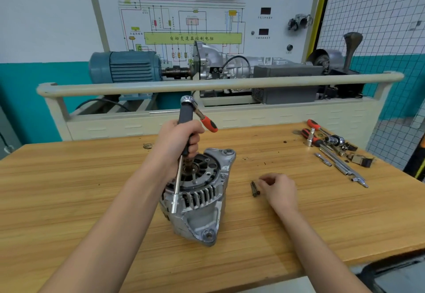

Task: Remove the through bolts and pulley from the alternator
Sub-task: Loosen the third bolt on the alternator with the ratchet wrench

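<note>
The alternator [197,196] sits mid-bench [69,177]. Left hand [177,140] grips a ratchet [186,127] above it; right hand [279,188], fingers curled, touches loose bolts [254,189] beside it, towards the right edge.

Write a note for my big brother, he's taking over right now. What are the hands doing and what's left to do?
Left hand grips the ratchet, its extension reaching down beside the alternator standing on the table.
Right hand rests curled by the removed bolts, fingertips close to them.
Done: some through bolts out.
Left: any bolts remaining, I can't tell. No pulley is visible on the alternator.
</note>
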A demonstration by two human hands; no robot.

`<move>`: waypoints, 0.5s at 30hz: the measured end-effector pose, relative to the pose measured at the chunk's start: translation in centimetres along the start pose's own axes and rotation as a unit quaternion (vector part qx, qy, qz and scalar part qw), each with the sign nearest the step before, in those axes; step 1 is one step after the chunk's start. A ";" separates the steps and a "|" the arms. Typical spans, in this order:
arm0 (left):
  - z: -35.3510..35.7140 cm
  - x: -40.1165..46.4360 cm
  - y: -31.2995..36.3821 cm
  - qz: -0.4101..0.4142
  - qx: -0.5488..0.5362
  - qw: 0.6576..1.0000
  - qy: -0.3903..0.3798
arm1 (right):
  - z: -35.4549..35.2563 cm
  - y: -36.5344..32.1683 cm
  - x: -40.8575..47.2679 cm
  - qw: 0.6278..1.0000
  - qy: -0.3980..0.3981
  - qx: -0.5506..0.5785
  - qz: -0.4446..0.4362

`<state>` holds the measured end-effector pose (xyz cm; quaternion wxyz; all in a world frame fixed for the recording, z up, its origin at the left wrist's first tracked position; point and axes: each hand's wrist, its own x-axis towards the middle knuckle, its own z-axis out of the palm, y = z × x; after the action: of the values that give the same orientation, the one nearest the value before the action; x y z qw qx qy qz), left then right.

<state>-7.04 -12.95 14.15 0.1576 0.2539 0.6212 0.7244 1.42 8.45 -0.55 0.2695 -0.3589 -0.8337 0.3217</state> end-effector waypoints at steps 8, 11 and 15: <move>-2.2 -1.4 -1.0 0.017 0.164 0.986 0.033 | -1.8 -10.5 -1.4 0.945 -0.092 0.260 -0.174; -2.5 -2.1 -1.9 0.029 0.180 0.983 0.037 | -1.2 -12.1 -1.7 0.944 -0.163 0.209 -0.196; -3.0 -2.2 -2.8 0.034 0.173 0.983 0.058 | -0.8 -11.8 -1.8 0.942 -0.161 0.201 -0.213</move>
<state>-7.16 -16.16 10.76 0.0499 0.2560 0.7360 0.6247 -1.96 0.97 8.21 0.2602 -0.0544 -0.8408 0.4715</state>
